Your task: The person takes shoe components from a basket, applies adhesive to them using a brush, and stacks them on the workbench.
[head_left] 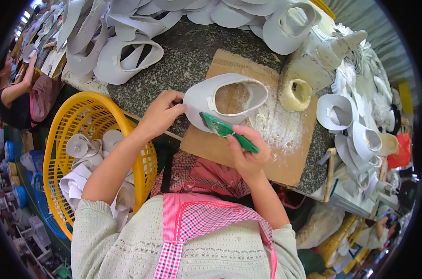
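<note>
My left hand pinches the brim edge of a white visor cap, thumb and fingertips closed on it. Its round head opening faces up, and it rests on a sheet of brown cardboard. In my right hand is a green brush with a dark edge. That edge touches the visor's brim on its near side. White residue is smeared over the cardboard to the right of the visor. Beyond it lies a crusted off-white container with a round mouth.
A yellow basket with white pieces stands at my left. More white visors pile up along the far edge of the dark speckled table, and others lie at the right. A person works at the far left.
</note>
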Motion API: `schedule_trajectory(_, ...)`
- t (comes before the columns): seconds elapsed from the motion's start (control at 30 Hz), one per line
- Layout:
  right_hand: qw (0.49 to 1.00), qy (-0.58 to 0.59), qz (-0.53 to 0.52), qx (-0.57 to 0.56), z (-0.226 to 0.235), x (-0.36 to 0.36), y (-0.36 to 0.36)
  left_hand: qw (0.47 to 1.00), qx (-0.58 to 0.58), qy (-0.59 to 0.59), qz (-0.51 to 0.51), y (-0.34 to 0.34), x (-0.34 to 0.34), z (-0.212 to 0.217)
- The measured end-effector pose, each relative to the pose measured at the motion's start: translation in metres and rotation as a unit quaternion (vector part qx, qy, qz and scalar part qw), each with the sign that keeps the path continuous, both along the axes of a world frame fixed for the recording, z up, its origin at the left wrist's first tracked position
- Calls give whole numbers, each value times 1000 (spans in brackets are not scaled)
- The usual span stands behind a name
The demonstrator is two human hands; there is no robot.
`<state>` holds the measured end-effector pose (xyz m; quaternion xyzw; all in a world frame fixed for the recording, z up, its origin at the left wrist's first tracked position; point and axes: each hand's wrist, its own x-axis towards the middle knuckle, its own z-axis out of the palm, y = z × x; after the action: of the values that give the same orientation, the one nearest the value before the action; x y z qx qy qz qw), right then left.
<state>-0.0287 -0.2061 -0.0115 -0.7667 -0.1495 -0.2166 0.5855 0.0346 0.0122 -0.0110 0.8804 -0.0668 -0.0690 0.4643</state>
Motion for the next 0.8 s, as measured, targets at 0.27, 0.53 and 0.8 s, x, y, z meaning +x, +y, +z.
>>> schedule_trajectory(0.27, 982, -51, -135, -126, -3, -4, -40, 950, -272, 138, 70, -15, -7, -5)
schedule_trajectory(0.53, 962, -154, -120, -189, 32, -24, -54, 923, -331, 185, 64, -14, -23, 23)
schedule_trajectory(0.8, 989, -127, -15, -69, 31, -9, -68, 875, -419, 241, 8, -30, -26, 34)
